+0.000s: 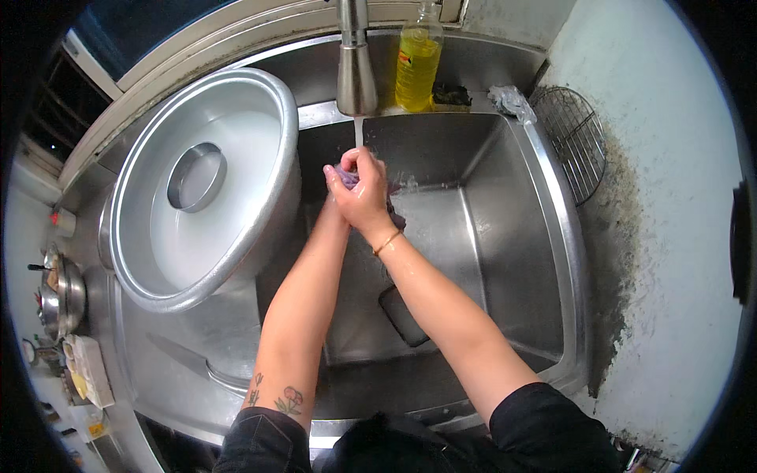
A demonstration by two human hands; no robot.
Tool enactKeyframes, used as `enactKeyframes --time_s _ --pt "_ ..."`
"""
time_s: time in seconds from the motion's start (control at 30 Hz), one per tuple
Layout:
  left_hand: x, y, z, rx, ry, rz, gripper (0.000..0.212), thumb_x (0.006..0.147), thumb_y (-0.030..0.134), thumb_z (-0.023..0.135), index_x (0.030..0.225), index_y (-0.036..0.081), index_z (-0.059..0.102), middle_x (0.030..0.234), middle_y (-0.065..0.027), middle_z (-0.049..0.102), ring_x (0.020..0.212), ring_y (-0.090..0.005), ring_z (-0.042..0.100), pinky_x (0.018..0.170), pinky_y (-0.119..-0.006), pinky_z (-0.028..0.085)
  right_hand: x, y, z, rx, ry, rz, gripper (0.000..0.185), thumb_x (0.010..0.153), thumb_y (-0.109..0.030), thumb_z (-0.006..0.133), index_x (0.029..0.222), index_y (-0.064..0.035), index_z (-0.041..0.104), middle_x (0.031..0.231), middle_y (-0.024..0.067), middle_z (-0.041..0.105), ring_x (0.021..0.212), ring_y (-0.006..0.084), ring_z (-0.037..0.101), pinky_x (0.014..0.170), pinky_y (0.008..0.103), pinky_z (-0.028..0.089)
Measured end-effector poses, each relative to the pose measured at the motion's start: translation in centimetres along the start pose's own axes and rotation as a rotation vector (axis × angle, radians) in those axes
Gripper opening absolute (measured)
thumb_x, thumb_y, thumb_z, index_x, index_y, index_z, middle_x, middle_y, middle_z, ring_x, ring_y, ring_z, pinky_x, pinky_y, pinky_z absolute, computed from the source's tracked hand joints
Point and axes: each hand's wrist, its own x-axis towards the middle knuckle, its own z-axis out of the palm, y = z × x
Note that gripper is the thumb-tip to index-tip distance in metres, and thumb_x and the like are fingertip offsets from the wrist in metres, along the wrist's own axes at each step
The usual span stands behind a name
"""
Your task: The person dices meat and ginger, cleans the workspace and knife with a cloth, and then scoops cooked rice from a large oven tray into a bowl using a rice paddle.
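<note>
Both hands are together over the stainless-steel sink (508,236), just below the faucet (357,83), from which water runs. My right hand (368,192) is curled around a wet purplish item (348,176), perhaps a cloth; what it is exactly cannot be told. My left hand (333,175) is pressed against the same item from the left and is mostly hidden behind the right one. Something dark hangs or lies just behind my right wrist. A dark rounded frame (402,319) lies on the sink floor, partly hidden by my right forearm.
A large aluminium basin (201,272) with a metal ring (197,177) inside stands left of the sink. Near it a knife (177,353) lies on the drainboard. Behind the sink stands a bottle of yellow liquid (419,71). A round wire rack (571,145) leans against the right wall.
</note>
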Motion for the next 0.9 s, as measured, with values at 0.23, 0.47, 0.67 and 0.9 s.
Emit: enactKeyframes --time_s 0.23,0.47,0.67,0.9 --pt "3.1 0.0 7.7 0.791 0.726 -0.299 0.015 0.087 0.019 0.053 0.093 0.006 0.058 0.08 -0.0012 0.06 0.071 -0.0121 0.056 0.064 -0.026 0.045 2.6 7.5 -5.5 -0.222 -0.083 0.531 0.015 0.076 -0.011 0.061 0.085 -0.0055 0.05 0.079 0.0159 0.06 0.08 0.0364 0.059 0.069 0.0402 0.046" --pt "5.3 2.6 10.8 1.638 0.39 -0.408 0.021 0.082 0.012 0.052 0.086 -0.008 0.055 0.075 -0.0042 0.059 0.066 -0.0133 0.052 0.06 -0.028 0.041 -0.4 10.3 -6.1 0.261 -0.607 0.471 0.037 0.077 0.002 0.057 0.112 -0.0081 0.052 0.097 0.0026 0.058 0.097 0.0162 0.053 0.087 0.0263 0.041" --pt "-3.1 2.6 6.0 1.305 1.071 -0.338 0.039 0.083 0.032 0.053 0.105 0.0 0.057 0.103 -0.0129 0.058 0.1 -0.0205 0.053 0.086 -0.031 0.04 0.6 9.2 -8.4 0.517 -0.752 1.169 0.029 0.083 -0.007 0.053 0.112 -0.0067 0.052 0.1 0.0079 0.061 0.081 0.0219 0.063 0.067 0.0336 0.054" --pt "-2.1 -4.0 4.3 0.214 0.985 -0.088 0.059 0.086 0.055 0.043 0.121 0.008 0.046 0.125 -0.0112 0.046 0.114 -0.0282 0.045 0.087 -0.051 0.041 3.3 4.2 -6.7 0.677 -0.801 0.892 0.03 0.077 -0.004 0.056 0.107 -0.0026 0.051 0.096 0.0085 0.061 0.085 0.0178 0.061 0.075 0.0298 0.05"
